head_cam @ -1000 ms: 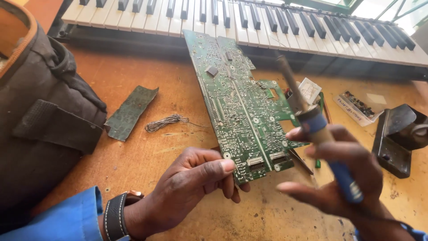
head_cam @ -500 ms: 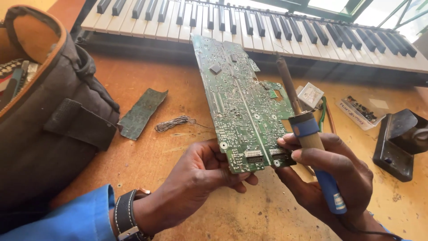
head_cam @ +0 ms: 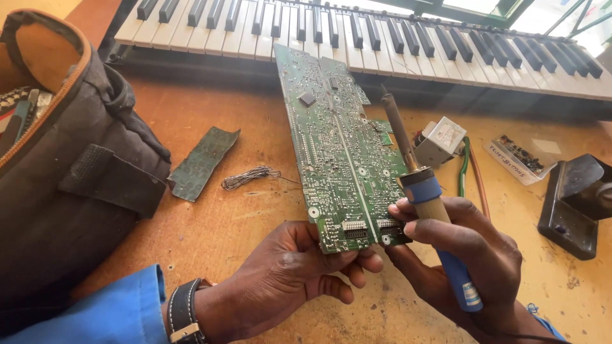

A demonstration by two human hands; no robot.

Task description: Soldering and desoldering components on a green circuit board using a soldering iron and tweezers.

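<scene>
Board handling: stiff, light, fragile — edge grip only

Circuit board is propped up on its long axis, solder side facing me, near end pinched between both my hands, far end leaning toward the keyboard beyond them.

Left hand: closed on the board's bottom corner, thumb on the face, fingers curled behind. Looks like it carries most of the weight.

Right hand: wrapped around the soldering iron by its blue-and-tan handle, tip pointing up and away alongside the board's right edge. Fingertips of that hand also touch the board's lower right corner. Can't tell whether the tip contacts the board or just sits beside it.

My read on handling:
- Rigid and flat, no visible flex. Probably light enough for one hand.
- Long lever from a bottom grip, so it'll want to tip; the second contact point helps.
- Solder side is prickly and delicate. I'd hold by the bare edges and corners, not the joints.
- Iron tip presumably hot; keep fingers behind the blue collar.

Around the hands: left of my left hand, a small board scrap and a coil of solder wire on the wooden bench; dark tool bag further left. Right of my right hand, a black stand.
</scene>
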